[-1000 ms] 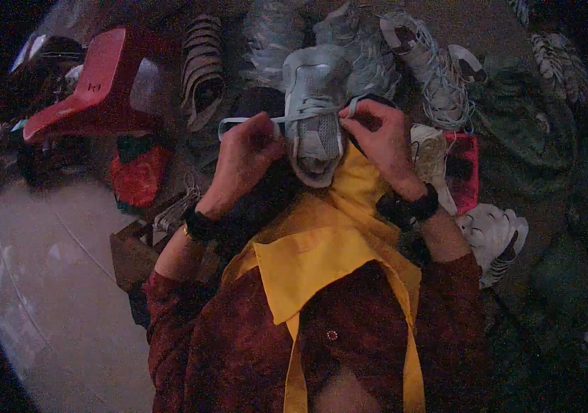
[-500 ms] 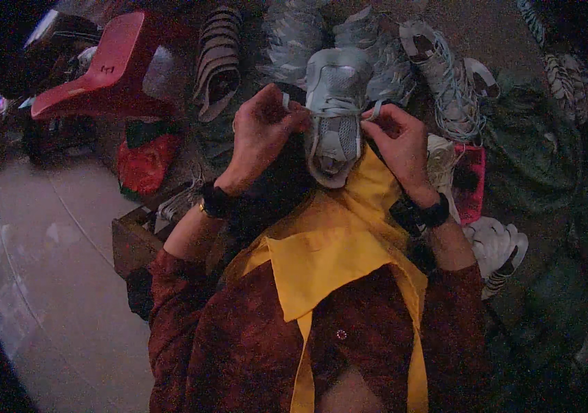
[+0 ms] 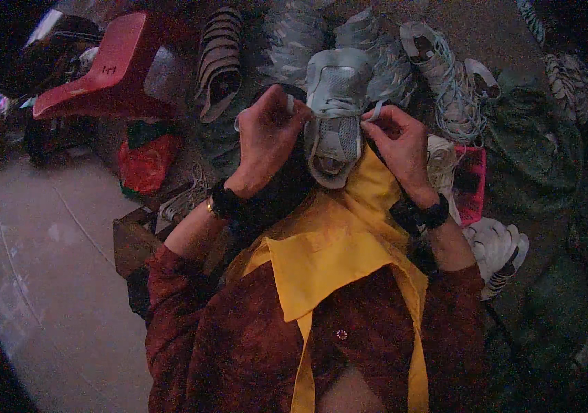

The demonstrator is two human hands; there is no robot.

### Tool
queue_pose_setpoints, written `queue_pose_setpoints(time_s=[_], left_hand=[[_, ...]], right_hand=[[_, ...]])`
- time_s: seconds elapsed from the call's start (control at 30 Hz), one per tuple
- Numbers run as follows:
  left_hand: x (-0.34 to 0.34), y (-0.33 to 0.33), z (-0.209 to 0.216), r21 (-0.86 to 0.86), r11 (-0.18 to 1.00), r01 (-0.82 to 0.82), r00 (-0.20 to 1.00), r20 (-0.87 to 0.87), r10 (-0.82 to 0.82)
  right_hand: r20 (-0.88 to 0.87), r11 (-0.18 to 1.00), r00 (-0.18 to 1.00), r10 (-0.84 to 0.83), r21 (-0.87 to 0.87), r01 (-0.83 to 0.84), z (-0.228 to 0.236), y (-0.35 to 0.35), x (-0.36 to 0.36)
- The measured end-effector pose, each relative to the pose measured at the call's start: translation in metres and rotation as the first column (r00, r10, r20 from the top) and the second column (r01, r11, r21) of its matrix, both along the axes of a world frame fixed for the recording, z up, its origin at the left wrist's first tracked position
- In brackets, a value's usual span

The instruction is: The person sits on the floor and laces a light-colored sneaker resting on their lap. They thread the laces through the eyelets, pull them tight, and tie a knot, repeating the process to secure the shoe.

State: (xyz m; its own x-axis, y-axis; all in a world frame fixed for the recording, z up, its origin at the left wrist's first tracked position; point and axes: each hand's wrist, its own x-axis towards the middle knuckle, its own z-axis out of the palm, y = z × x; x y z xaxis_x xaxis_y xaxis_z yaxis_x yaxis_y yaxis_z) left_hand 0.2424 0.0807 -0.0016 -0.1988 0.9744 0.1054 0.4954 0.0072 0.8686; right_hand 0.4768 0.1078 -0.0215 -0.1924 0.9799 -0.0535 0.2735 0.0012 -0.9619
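Observation:
A pale grey-blue shoe upper (image 3: 336, 148) rests in front of me at the far end of my yellow apron (image 3: 328, 261), its toe pointing away or toward me, I cannot tell which. A flat pale lace (image 3: 340, 110) runs across its middle. At the upper's left edge my left hand (image 3: 266, 138) is closed in a pinch on the lace, a loop of it standing up by the fingers. On the other side my right hand (image 3: 402, 144) pinches the lace too, with a short piece showing above its fingertips.
Stacks of pale uppers (image 3: 294, 41) lie beyond, beside a brown nested stack (image 3: 219, 62). A red plastic chair (image 3: 111, 62) stands far left, near a red bag (image 3: 146, 162). At right are laced uppers (image 3: 445, 89), a pink basket (image 3: 471, 182), white uppers (image 3: 494, 244) and a dark green sack (image 3: 531, 151).
My left hand has shifted slightly right, closer to the shoe upper, and its wrist has turned a little. My right hand and the upper have stayed nearly still.

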Motion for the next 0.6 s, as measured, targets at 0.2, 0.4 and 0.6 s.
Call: queue_pose_setpoints(time_s=[0.2, 0.4, 0.6], left_hand=[[0.006, -0.003, 0.005, -0.038, 0.994, 0.1, 0.972, -0.207, -0.106], [-0.008, 0.006, -0.013, -0.097, 0.992, 0.084, 0.993, 0.096, -0.075], [0.005, 0.004, -0.011, -0.103, 0.994, -0.035, 0.997, -0.068, 0.028]], right_hand=[[0.054, 0.999, 0.998, 0.023, -0.024, -0.022, 0.001, 0.003, 0.003], [0.13, 0.999, 0.991, -0.04, -0.003, 0.041, 0.003, 0.009, -0.003], [0.288, 0.953, 0.957, -0.034, 0.299, -0.056, -0.01, 0.003, 0.0]])
